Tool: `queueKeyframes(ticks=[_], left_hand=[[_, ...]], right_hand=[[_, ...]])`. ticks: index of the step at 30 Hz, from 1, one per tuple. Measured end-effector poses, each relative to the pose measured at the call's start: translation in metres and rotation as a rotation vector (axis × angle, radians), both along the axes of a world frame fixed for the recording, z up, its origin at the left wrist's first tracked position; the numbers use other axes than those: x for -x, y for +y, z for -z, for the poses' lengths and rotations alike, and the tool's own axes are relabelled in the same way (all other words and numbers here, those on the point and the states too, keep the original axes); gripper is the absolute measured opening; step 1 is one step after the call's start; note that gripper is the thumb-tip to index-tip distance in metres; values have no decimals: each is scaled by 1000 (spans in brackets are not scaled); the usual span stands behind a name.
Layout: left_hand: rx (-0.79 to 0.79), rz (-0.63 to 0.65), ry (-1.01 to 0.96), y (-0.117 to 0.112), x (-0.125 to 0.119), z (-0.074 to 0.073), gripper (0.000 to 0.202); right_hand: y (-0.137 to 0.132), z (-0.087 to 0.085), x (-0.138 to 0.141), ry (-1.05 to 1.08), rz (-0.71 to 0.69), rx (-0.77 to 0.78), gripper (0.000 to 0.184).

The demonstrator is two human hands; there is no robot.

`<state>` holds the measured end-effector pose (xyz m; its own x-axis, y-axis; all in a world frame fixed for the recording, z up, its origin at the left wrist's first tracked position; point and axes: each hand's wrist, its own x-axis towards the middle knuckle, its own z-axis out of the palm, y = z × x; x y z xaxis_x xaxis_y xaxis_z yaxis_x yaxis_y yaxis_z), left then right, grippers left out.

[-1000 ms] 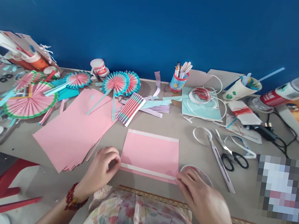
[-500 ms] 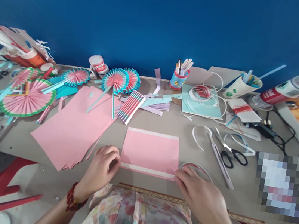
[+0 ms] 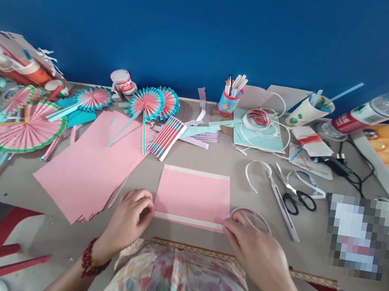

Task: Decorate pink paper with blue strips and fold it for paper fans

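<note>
Paper sheet (image 3: 192, 195) laid flat at a crowded desk (image 3: 210, 160)

A floral garment (image 3: 176, 285) is seen nearest, with red beads (image 3: 88, 259) worn at the left wrist. The left hand (image 3: 133, 217) is loosely curled, thumb and forefinger bent toward each other, and is set at the sheet's near left corner. The right hand (image 3: 255, 241) is partly spread, its fingertips brought to the near right corner. Whether paper is pinched by either hand cannot be told. The pink sheet is banded in white along its near and far edges.

Beside the right hand, a tape ring (image 3: 257, 216) is partly covered. Farther right, a cutter (image 3: 284, 206) and black-handled scissors (image 3: 295, 196) are laid. To the left, pink sheets (image 3: 91, 168) are stacked; beyond, a pleated piece (image 3: 168, 137) and folded fans (image 3: 145, 103) are placed.

Along the blue wall (image 3: 184, 26), pens and white sticks are held in a red-rimmed blue cup (image 3: 228, 104). Blue strips are held in a tilted, green-printed cup (image 3: 306, 113). Orange cups (image 3: 37, 75) are kept at far left. Red labelling is borne by a tub (image 3: 125, 84) and a leaning clear bottle (image 3: 363, 115); the lettering is too small to be read.
</note>
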<state>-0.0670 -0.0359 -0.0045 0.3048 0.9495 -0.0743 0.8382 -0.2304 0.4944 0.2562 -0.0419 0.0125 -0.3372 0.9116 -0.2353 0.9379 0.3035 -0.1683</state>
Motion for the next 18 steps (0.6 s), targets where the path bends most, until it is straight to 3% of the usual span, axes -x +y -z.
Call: queueKeyframes(ticks=[18], left_hand=[[-16,20,37,1,-2,-3,11]], right_hand=[[0,-2,0,-19,-6,21,29]])
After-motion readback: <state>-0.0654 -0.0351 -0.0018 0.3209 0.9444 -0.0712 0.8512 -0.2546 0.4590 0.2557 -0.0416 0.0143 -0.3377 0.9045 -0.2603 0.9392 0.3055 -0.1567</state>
